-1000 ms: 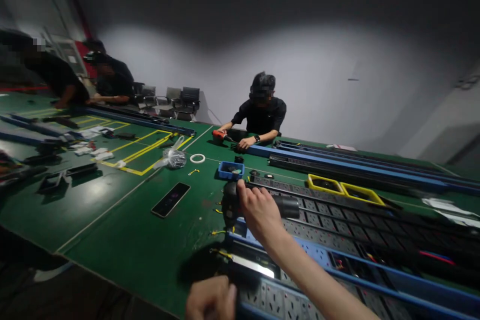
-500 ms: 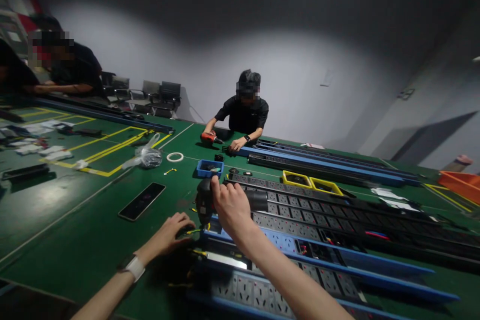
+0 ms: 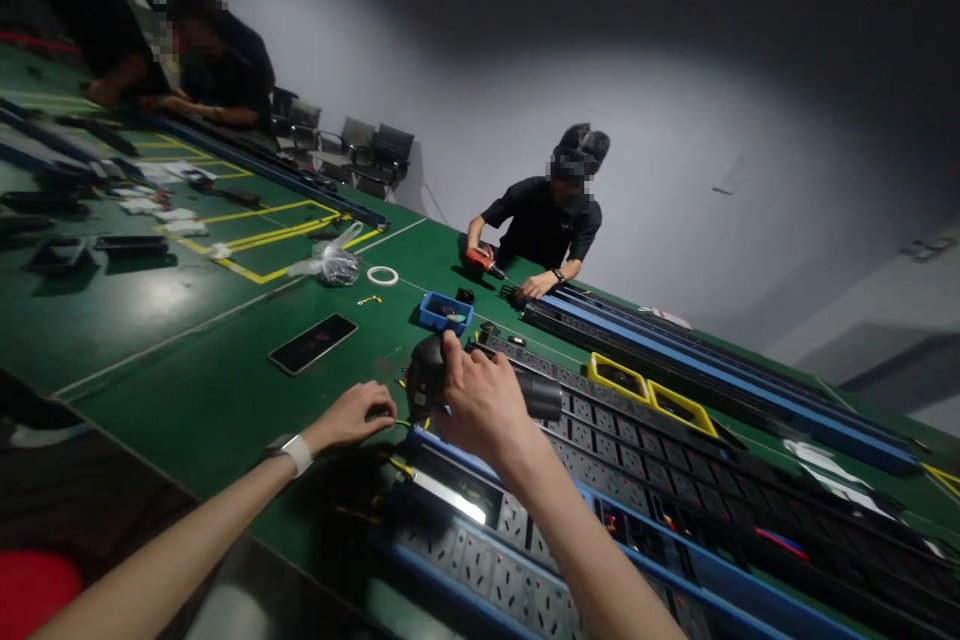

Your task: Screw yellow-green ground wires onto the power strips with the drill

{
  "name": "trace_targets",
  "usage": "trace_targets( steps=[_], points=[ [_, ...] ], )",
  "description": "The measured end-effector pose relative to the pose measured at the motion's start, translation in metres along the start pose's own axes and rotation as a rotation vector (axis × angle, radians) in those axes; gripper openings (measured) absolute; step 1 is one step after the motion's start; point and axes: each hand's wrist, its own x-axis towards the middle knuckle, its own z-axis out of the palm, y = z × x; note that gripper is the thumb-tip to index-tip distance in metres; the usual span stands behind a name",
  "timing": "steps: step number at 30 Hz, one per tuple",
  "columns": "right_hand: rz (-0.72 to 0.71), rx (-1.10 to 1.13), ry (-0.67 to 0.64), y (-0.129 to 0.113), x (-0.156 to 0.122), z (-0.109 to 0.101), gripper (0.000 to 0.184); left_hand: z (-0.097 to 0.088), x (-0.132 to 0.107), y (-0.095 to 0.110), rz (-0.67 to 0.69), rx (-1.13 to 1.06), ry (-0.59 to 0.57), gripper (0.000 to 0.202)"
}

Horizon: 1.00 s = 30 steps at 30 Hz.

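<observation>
My right hand (image 3: 487, 400) is wrapped round a black cordless drill (image 3: 427, 375), its dark cylindrical part sticking out to the right. The drill is over the left end of a blue power strip (image 3: 457, 455). To its left, my left hand (image 3: 356, 417) has its fingers closed on a thin yellow-green wire (image 3: 401, 423) at that strip's end. In front of me lies another power strip with grey sockets (image 3: 480, 575). Beyond the drill, several dark socket strips (image 3: 600, 430) lie side by side. My right hand and forearm hide part of the strips.
A blue bin (image 3: 446, 312), a white ring (image 3: 382, 276), a plastic bag (image 3: 337, 265) and a phone (image 3: 313, 343) lie on the green table (image 3: 225, 430). Two yellow bins (image 3: 649, 395) stand among the strips. Across the table, a person (image 3: 551, 220) holds a red drill (image 3: 480, 260).
The view has tilted and swung left. My left fingers have drawn together at the wire. My right hand still holds the drill near the strip's end.
</observation>
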Motion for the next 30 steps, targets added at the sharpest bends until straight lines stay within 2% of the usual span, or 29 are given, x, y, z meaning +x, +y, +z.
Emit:
trace_targets(
  steps=[3,7,13,18,23,30],
  points=[
    [-0.049,0.040,-0.033,0.004,0.000,-0.007,0.076,0.000,0.002,0.003,0.003,0.017,0.012,0.027],
    [-0.058,0.044,-0.078,0.010,-0.001,-0.006,0.070,-0.001,0.002,0.003,-0.010,0.039,-0.001,0.026],
    [0.028,-0.021,-0.020,0.014,-0.003,0.002,0.075,-0.001,0.002,-0.003,0.006,0.028,-0.029,0.030],
    [0.029,-0.092,-0.005,0.011,-0.004,0.006,0.079,0.002,0.001,-0.004,0.006,-0.010,0.017,0.029],
    [0.069,-0.212,0.045,0.004,0.003,0.012,0.061,0.001,0.002,-0.002,0.007,0.006,0.013,0.028],
    [0.039,-0.247,0.063,-0.003,0.009,0.012,0.061,0.001,0.003,-0.002,0.007,0.020,0.027,0.028]
  ],
)
